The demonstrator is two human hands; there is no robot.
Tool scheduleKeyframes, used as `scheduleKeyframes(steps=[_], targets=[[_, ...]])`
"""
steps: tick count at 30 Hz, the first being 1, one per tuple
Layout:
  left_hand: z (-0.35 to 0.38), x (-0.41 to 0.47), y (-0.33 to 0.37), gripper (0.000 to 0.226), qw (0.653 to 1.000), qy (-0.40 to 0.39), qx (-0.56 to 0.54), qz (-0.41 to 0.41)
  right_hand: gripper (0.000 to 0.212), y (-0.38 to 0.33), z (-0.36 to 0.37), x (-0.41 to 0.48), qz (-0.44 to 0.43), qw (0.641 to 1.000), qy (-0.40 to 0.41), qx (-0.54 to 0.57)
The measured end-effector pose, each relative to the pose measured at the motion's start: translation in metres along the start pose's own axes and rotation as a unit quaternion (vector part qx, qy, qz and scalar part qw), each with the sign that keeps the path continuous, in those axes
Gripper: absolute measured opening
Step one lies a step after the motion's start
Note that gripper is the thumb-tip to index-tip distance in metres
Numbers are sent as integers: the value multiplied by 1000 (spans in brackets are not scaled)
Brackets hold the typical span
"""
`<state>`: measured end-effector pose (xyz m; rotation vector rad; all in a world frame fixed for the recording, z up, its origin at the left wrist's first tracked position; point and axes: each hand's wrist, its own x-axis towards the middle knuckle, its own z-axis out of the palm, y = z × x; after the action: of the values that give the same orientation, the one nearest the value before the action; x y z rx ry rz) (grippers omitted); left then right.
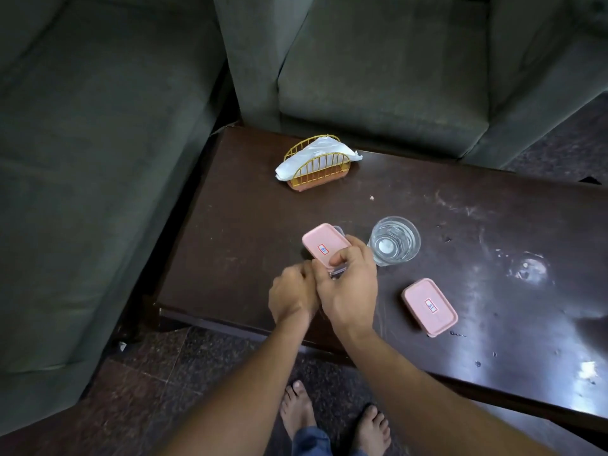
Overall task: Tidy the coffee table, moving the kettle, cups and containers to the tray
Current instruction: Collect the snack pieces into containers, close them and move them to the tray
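Dark and scuffed, the coffee table [460,209] sits against a grey sofa [378,77]. Both hands meet on one pink-lidded container [324,245]: right hand [348,287] curled closed over its near end, left hand [291,296] pressed beside it, its fingers hidden. Just right of that hold stands a glass cup [394,241]; a sideways lift could knock it. Another pink-lidded container [429,307] lies further right. No tray shows.

Room dim. Bright glare spots on shiny table [533,268] (right side). Sofa [98,159] dark, soft. Edges bend. Hands bit blurry.
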<state>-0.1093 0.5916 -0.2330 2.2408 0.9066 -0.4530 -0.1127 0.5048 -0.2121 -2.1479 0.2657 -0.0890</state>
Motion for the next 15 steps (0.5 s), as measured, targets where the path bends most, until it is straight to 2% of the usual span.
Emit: scheduleKeyframes(steps=[4,7,9,15], targets=[[-14,22,2,40,998,60,-19,21,36,15,8,3,1,998,4,-55],[-19,38,10,35,990,17,-85,113,30,20,15,2,18,997,8,-72],[-17,45,16,35,984,-16,-89,153,30,21,17,1,30,996,7,-81],[-10,54,22,31,979,-2,-28,201,59,24,17,5,60,988,-36,-137]])
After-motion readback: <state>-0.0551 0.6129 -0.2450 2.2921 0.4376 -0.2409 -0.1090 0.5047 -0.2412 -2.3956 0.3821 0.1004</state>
